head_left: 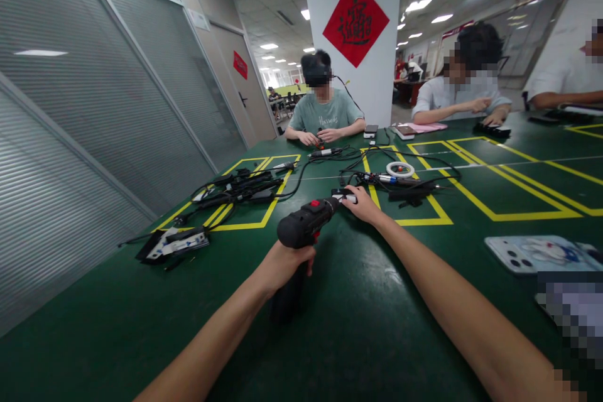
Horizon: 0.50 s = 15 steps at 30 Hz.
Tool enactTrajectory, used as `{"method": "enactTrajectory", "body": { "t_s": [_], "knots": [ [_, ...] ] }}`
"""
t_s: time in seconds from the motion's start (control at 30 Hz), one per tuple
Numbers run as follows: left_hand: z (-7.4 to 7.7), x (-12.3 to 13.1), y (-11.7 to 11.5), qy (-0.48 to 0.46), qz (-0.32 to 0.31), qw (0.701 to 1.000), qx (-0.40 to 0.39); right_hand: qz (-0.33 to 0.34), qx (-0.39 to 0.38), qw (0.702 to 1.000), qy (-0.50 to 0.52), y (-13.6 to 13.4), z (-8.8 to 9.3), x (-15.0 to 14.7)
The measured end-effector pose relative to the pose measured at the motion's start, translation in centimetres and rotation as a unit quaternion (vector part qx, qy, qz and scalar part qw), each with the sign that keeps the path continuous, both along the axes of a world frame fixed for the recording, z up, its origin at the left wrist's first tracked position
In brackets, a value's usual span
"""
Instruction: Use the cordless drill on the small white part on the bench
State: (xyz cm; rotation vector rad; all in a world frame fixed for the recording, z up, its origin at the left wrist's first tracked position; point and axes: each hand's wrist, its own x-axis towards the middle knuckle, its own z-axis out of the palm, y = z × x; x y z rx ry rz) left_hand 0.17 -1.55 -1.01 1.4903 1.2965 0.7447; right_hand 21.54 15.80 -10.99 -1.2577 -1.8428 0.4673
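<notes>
My left hand (285,267) is wrapped round the handle of a black cordless drill (301,224) with red buttons. The drill points away from me and to the right, its chuck close to my right hand (362,206). The fingers of that hand are closed on a small black-and-white piece (347,197), whose kind I cannot make out. The drill's tip meets or nearly meets this piece; the exact contact is too small to tell.
Black cables and adapters (240,188) lie in a heap at left, near papers (174,244). A white tape roll (400,169) and a soldering-iron-like tool (391,179) lie beyond my right hand. A phone (532,254) rests at right. Several people sit around the green table (377,339).
</notes>
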Motion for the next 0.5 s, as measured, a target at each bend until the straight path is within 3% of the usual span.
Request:
{"method": "enactTrajectory", "body": {
  "t_s": [0.5],
  "knots": [
    [0.76,0.36,-0.34,-0.002,0.002,1.000,-0.020,0.007,0.005,1.000,0.000,-0.16,0.14,0.13]
  ]
}}
